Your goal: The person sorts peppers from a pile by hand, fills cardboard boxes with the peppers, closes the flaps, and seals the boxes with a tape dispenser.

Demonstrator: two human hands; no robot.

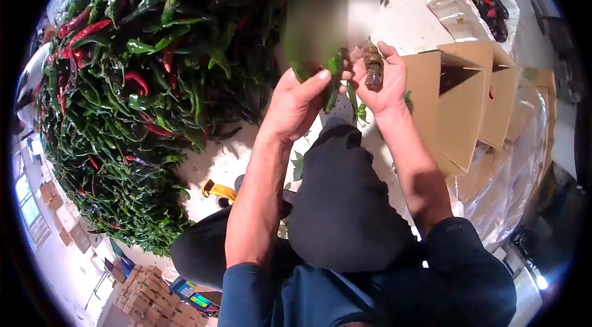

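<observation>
My left hand (299, 100) is closed on green peppers (333, 80), its thumb lying across them. To their right, my right hand (388, 80) is turned palm up with a dark brownish-green, wrinkled pepper (373, 68) lying along its fingers and palm. The fingertips of both hands are close together. A blurred patch hides what is just above my hands. Beyond my left hand rises a large pile of green peppers (154, 49) with some red ones among them.
Open cardboard boxes (456, 105) stand at the right. Behind them is a white foam box (453, 12) holding red and dark peppers. A yellow object (219, 191) lies near my knee. Stacked cartons (148, 296) and a device with a keypad (191, 293) are at the lower left.
</observation>
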